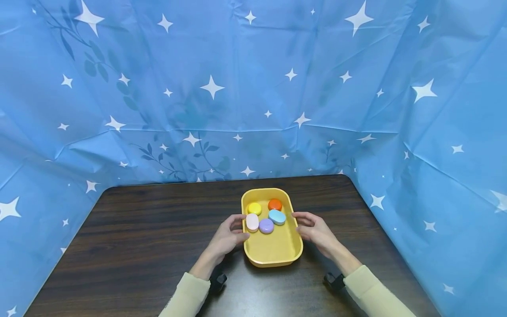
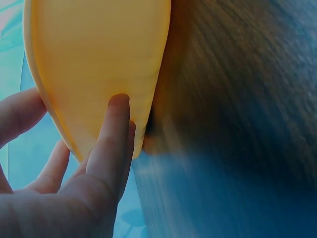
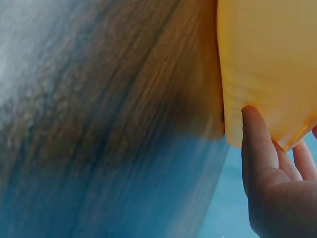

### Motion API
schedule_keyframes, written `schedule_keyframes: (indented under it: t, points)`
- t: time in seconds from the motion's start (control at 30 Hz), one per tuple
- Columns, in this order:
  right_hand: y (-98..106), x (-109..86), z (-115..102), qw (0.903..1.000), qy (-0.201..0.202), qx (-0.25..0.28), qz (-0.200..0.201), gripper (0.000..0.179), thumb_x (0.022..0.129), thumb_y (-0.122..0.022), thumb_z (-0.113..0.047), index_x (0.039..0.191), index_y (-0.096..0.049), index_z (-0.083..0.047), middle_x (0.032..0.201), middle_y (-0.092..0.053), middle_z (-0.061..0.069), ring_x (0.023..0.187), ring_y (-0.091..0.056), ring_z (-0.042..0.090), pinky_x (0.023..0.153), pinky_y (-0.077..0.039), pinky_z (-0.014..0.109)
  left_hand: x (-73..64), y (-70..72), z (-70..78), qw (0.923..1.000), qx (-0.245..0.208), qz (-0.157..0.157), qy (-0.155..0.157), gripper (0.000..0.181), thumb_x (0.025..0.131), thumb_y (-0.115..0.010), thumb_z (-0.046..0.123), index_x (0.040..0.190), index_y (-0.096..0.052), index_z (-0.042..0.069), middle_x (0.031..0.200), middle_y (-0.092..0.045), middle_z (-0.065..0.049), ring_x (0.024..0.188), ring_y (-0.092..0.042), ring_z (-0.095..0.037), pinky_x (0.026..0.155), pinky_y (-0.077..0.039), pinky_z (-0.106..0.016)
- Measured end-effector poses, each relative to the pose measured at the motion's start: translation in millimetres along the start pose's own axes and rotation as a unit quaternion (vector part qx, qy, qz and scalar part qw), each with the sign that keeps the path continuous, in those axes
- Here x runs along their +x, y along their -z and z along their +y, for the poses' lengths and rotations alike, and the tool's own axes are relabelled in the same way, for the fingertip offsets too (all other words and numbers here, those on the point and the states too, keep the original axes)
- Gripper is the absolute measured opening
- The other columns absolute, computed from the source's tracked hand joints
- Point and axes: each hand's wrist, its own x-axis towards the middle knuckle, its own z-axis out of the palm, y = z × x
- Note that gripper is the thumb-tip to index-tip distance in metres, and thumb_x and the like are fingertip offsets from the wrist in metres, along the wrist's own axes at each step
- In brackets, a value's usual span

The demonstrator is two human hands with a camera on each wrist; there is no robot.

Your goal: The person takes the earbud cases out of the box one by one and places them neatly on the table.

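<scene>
A yellow rectangular tray (image 1: 273, 253) with rounded corners is near the table's middle in the head view. Small smooth rounded pieces lie inside: a yellow one (image 1: 255, 208), an orange one (image 1: 275, 204), a light blue oval (image 1: 277, 217), a pale pink oblong (image 1: 252, 223) and a purple one (image 1: 266, 226). My left hand (image 1: 226, 237) touches the tray's left side, thumb and fingers spread along it. Against the right side rests my right hand (image 1: 319, 233), likewise spread. Both wrist views show fingertips on the tray's outer wall (image 2: 99, 54). Whether the tray is lifted, I cannot tell.
The dark wood-grain table (image 1: 158, 246) extends widely to the left of the tray and less far to the right. A blue cloth with white stars (image 1: 237, 88) hangs behind the table and along its sides. Dark wrist bands (image 1: 217, 281) sit at both sleeves.
</scene>
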Motion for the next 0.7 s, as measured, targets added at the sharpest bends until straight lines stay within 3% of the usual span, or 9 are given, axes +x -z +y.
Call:
schedule_keyframes:
  t: [0.7]
  points:
    - [-11.4,-1.2,-0.7,0.9994,0.017,0.01,-0.03,0.052,0.097,-0.058,0.001,0.147,-0.045,0.006,0.148,-0.048,0.028,0.13,-0.053,0.041,0.098,-0.053,0.045,-4.9,13.0,-3.8,1.0,-0.004,0.0,-0.003,0.059,0.091,-0.072,0.006,0.145,-0.049,0.005,0.142,-0.052,-0.02,0.116,-0.06,-0.03,0.09,-0.057,-0.041]
